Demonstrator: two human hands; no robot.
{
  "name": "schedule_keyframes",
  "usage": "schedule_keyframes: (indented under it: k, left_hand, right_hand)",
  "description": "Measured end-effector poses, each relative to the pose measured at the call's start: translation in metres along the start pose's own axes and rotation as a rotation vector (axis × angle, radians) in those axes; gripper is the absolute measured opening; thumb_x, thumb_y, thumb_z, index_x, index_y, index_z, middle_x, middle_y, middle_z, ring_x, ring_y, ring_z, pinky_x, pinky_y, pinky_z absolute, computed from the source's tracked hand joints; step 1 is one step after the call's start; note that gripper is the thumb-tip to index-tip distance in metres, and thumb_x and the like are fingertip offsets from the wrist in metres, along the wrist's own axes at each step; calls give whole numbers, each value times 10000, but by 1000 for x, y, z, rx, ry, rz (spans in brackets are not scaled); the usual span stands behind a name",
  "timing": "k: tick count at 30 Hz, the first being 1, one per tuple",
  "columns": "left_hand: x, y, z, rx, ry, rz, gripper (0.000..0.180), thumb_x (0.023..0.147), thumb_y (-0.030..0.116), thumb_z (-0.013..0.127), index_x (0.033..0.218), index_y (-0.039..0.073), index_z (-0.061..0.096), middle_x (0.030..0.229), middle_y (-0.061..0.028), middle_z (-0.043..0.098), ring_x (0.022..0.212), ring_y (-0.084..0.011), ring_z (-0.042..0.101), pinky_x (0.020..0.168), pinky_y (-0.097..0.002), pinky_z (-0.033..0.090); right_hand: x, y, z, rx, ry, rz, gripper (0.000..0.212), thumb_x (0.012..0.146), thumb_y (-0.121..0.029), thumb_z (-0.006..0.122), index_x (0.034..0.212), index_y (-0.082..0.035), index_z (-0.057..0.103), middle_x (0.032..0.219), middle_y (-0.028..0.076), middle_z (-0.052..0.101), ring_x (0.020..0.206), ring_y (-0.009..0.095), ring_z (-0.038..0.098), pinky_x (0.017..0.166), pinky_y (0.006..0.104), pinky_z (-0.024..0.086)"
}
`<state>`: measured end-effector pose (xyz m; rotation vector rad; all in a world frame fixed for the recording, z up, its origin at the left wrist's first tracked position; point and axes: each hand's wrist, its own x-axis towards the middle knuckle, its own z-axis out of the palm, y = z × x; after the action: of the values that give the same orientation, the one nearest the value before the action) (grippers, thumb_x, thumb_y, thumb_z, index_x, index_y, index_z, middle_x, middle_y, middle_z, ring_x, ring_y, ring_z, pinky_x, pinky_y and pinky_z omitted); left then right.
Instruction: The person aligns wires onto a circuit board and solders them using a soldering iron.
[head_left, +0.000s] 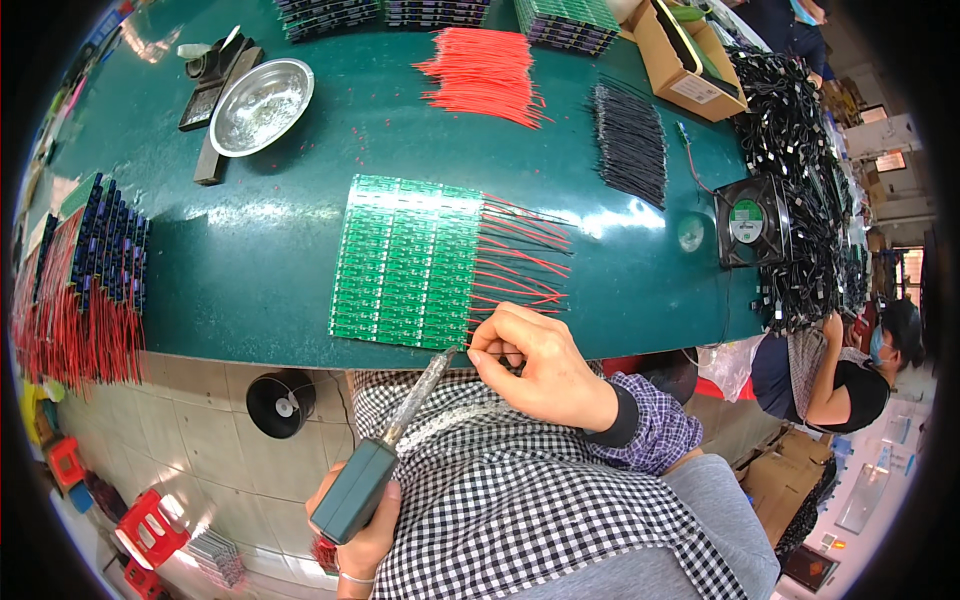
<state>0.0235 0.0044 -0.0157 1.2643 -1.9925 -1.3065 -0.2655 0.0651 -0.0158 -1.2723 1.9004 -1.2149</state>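
My left hand [368,540] is wrapped round the dark green handle of a soldering iron [358,488]. Its metal barrel points up and away, and the tip meets the near right corner of a green circuit board panel [405,265]. At that same corner my right hand [545,365] pinches a thin wire, mostly hidden by the fingers. Red and black wires [520,250] stick out in a row from the panel's right edge. The panel lies flat on the green table [250,310], close to its front edge.
Bundles of red wires [485,75] and black wires [630,140] lie farther back. A metal bowl [262,108] sits back left, wired boards [90,280] far left. To the right are a small fan [748,222], black cables [800,150] and a seated person [850,370].
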Motion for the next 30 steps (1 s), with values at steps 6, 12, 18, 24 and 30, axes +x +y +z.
schedule_keyframes:
  k: [6, 12, 18, 24, 30]
  left_hand:
    - [4, 8, 1, -22, -8, 7, 228, 678, -32, 795, 891, -47, 714, 810, -133, 688, 659, -247, 653, 599, -327, 512]
    - [1, 3, 2, -22, -3, 2, 229, 675, -24, 800, 886, -44, 714, 809, -136, 688, 662, -259, 660, 598, -336, 515]
    - [2, 7, 0, 25, -30, 4, 216, 682, 1, 804, 873, -34, 710, 796, -135, 680, 654, -266, 656, 591, -343, 511]
    - [-14, -11, -4, -28, 51, -138, 249, 697, 54, 827, 907, -19, 714, 851, -135, 683, 688, -264, 660, 606, -332, 497]
    - [-1, -7, 9, -207, 264, -22, 430, 776, -78, 759, 1195, -77, 661, 1056, -140, 712, 709, -143, 613, 632, -271, 508]
  right_hand:
    - [0, 2, 1, -13, -11, 4, 71, 864, -3, 715, 912, 11, 665, 816, 51, 611, 657, 114, 583, 558, 272, 455]
    - [1, 1, 0, -18, -13, 11, 68, 865, -5, 717, 903, 8, 662, 819, 51, 614, 661, 117, 592, 561, 271, 461]
    - [1, 1, 1, -35, -25, 28, 69, 863, -1, 717, 895, 8, 657, 823, 53, 620, 664, 122, 597, 561, 274, 468]
    - [1, 1, -1, -39, -30, 30, 72, 862, -5, 718, 892, 4, 654, 831, 55, 627, 677, 123, 604, 567, 273, 476]
    - [1, 2, 1, -30, -25, 27, 74, 855, -6, 717, 886, -6, 650, 837, 53, 632, 683, 130, 612, 570, 277, 487]
